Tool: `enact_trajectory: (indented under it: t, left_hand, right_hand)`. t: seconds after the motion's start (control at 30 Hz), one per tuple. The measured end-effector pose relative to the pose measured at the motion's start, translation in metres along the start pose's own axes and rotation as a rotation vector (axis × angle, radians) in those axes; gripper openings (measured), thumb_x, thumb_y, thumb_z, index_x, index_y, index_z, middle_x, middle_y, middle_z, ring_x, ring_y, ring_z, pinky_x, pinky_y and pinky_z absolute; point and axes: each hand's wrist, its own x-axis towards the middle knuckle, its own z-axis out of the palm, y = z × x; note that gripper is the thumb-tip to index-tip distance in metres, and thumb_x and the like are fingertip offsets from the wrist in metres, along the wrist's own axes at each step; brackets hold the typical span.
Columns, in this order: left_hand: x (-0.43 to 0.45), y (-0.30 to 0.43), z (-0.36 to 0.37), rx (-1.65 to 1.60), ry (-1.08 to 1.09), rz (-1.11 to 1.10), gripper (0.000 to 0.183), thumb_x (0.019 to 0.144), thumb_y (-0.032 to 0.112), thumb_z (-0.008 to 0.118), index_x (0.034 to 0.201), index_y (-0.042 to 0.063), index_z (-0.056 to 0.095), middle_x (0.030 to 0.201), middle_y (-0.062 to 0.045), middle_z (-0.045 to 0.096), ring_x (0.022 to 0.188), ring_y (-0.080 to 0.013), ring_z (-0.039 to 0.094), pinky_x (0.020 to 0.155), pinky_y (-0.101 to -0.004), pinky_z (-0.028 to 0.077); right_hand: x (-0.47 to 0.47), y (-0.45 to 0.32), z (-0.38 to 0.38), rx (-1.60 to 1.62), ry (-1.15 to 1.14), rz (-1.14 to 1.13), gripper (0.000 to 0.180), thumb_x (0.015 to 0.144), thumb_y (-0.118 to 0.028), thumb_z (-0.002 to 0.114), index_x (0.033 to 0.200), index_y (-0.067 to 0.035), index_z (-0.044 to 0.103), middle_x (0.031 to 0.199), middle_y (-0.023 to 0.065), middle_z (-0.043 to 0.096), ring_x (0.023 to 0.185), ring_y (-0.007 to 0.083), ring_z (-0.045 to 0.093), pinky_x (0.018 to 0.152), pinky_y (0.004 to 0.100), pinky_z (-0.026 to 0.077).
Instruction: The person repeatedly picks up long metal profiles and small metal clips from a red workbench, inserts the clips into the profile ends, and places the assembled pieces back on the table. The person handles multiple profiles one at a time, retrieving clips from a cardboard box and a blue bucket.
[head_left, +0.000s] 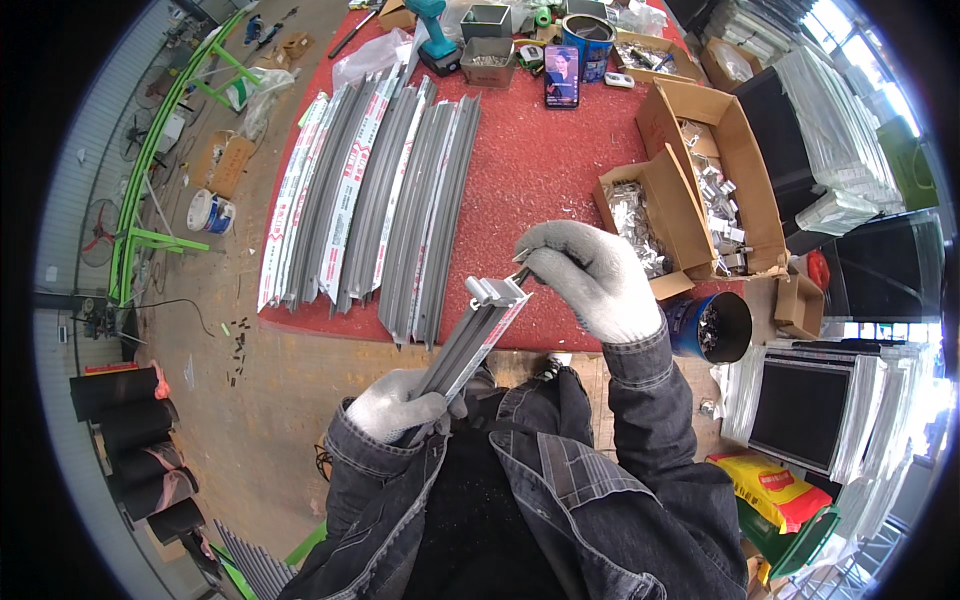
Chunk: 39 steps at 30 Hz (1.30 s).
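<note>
My left hand (397, 405), in a grey-white knit glove, is closed around a grey metal profile (476, 337) that bears a red-and-white film strip. The profile slants up to the right, its far end over the table's near edge. A silvery metal fitting (495, 290) sits at that end. My right hand (592, 277), gloved the same way, is beside the fitting with thumb and forefinger pinched on a small thin metal piece (520, 256); its exact kind is unclear. More grey profiles (367, 187), some with printed film, lie side by side on the red table (525, 172).
Cardboard boxes of metal fittings (720, 120) (630, 176) stand at the table's right, above a blue bucket (686, 326) of small parts. At the back are a teal cordless tool (431, 26), a grey bin (487, 71), a phone (562, 79) and a blue can (589, 49).
</note>
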Motion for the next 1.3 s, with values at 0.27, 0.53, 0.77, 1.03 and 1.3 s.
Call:
enact_trajectory:
  t: [0.27,0.53,0.77,1.03,1.3]
  left_hand:
    - [0.000,-0.003,-0.001,-0.001,-0.012,-0.032,0.066,0.104,0.031,0.067,0.157,-0.008,0.058,0.121,-0.018,0.080,0.089,-0.0195,0.077,0.071,-0.0297,0.060]
    - [0.001,-0.007,0.000,-0.072,0.004,0.005,0.075,0.105,0.042,0.072,0.159,-0.007,0.056,0.121,-0.019,0.079,0.086,-0.0196,0.077,0.070,-0.0290,0.059]
    - [0.000,-0.011,0.000,-0.114,0.025,-0.010,0.082,0.104,0.049,0.076,0.159,-0.009,0.056,0.119,-0.020,0.079,0.085,-0.0203,0.076,0.067,-0.0287,0.058]
    - [0.001,-0.007,0.006,-0.186,0.037,0.042,0.082,0.102,0.050,0.079,0.155,-0.010,0.058,0.114,-0.017,0.078,0.082,-0.0196,0.074,0.069,-0.0290,0.058]
    - [0.005,-0.006,0.007,-0.340,0.057,0.023,0.082,0.105,0.046,0.076,0.158,-0.012,0.053,0.111,-0.019,0.079,0.085,-0.0220,0.078,0.074,-0.0316,0.061]
  right_hand:
    - [0.000,0.006,0.005,0.004,0.016,0.009,0.019,0.108,-0.008,0.072,0.122,0.003,0.079,0.105,0.0123,0.082,0.095,0.0175,0.078,0.087,0.0341,0.062]
    - [0.002,0.011,0.013,0.052,0.030,0.087,0.020,0.108,-0.010,0.072,0.122,0.003,0.079,0.107,0.0107,0.080,0.095,0.0159,0.075,0.088,0.0325,0.060]
    - [-0.004,0.018,0.022,-0.078,0.104,-0.113,0.020,0.105,-0.003,0.073,0.123,0.003,0.079,0.119,0.0154,0.078,0.100,0.0253,0.079,0.091,0.0363,0.062]
    - [-0.012,0.017,0.028,-0.336,0.161,-0.353,0.044,0.090,0.014,0.071,0.131,-0.001,0.077,0.128,0.0188,0.075,0.113,0.0374,0.078,0.096,0.0419,0.064]
    - [-0.027,0.030,0.049,-0.190,0.205,-0.130,0.071,0.093,0.008,0.066,0.162,-0.005,0.059,0.132,0.0218,0.073,0.114,0.0395,0.076,0.099,0.0442,0.064]
